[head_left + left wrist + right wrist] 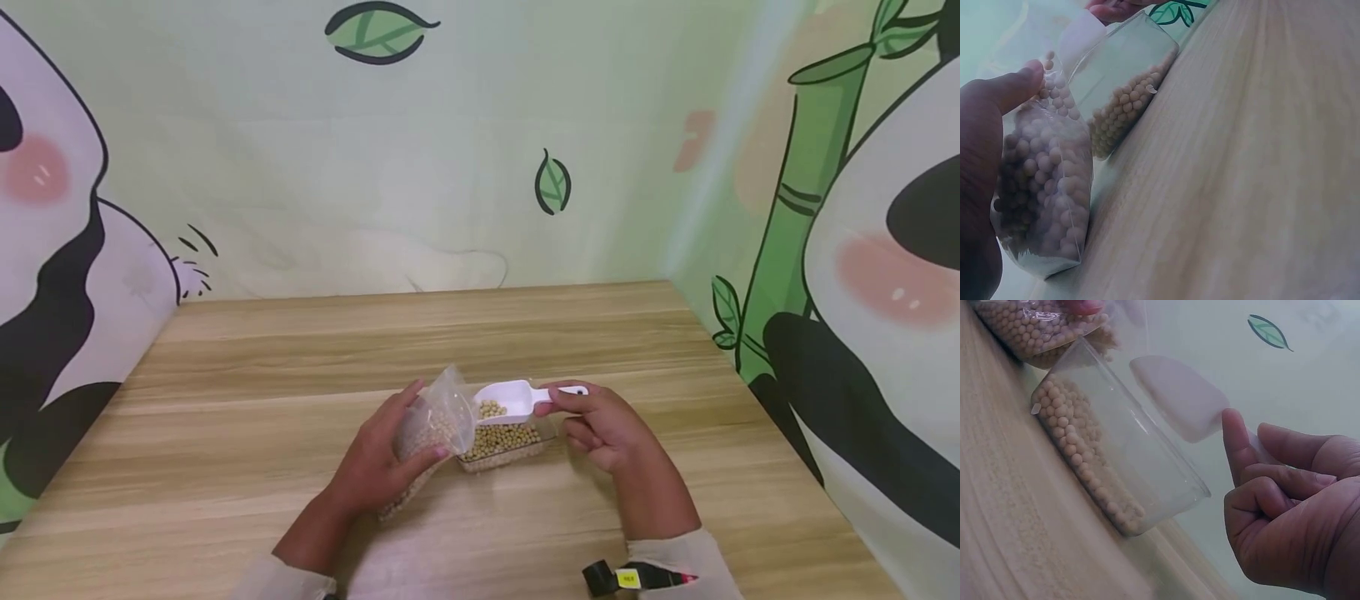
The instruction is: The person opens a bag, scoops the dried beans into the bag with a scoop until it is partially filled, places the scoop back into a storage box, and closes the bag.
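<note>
My left hand (pixel 378 458) grips a clear plastic bag (pixel 1054 181) of round, pale yellow beans that look like soybeans, with the thumb (pixel 1022 81) across its upper part. The bag's mouth tilts toward a white scoop (pixel 513 400). Pinched by its handle in my right hand (pixel 611 421), the scoop carries a small heap of beans (pixel 492 408). Below it stands a clear rectangular container (pixel 1125 440), partly filled with the same beans (pixel 1072 434). In the right wrist view the scoop hangs just above the container's rim, and its contents are hidden there.
The wood-grain table (pixel 247 375) spreads around the container. A pale green printed wall (pixel 450 167) rises at its back edge, with panda and bamboo pictures (pixel 810 192) at the sides. A dark strapped device (pixel 637 577) sits on the right sleeve.
</note>
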A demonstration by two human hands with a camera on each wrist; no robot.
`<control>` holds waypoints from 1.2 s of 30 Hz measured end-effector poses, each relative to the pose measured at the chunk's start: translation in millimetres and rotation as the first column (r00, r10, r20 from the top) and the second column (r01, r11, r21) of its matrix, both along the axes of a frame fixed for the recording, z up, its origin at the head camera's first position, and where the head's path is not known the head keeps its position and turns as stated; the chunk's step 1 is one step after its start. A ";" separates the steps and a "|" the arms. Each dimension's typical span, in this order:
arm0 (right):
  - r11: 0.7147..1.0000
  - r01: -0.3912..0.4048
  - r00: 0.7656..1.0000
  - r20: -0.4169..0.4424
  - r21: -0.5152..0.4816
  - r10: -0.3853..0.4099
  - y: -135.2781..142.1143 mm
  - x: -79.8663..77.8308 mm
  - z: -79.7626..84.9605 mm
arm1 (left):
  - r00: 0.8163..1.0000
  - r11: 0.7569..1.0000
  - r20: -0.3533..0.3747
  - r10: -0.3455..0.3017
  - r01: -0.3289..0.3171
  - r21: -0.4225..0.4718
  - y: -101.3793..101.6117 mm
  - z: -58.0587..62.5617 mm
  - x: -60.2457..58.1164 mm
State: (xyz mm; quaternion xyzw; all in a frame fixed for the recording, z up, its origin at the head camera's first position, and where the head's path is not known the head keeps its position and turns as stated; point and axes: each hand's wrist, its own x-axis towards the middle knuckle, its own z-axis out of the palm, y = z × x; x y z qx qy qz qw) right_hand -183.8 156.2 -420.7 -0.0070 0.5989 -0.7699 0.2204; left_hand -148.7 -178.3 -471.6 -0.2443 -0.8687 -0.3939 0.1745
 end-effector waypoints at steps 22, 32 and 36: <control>0.989 0.024 0.998 -0.054 -0.144 -0.032 5.5 9.6 18.0 | 0.998 0.998 0.049 0.029 -0.032 0.048 2.8 -0.7 0.0; 0.994 -0.007 0.973 -0.228 0.106 0.031 -16.0 14.9 35.2 | 1.000 0.999 0.016 0.007 -0.008 0.047 0.6 0.5 0.7; 0.972 0.031 0.950 -0.310 0.232 0.044 -25.6 18.4 49.1 | 1.000 0.999 -0.001 0.003 -0.003 0.047 0.5 1.0 1.8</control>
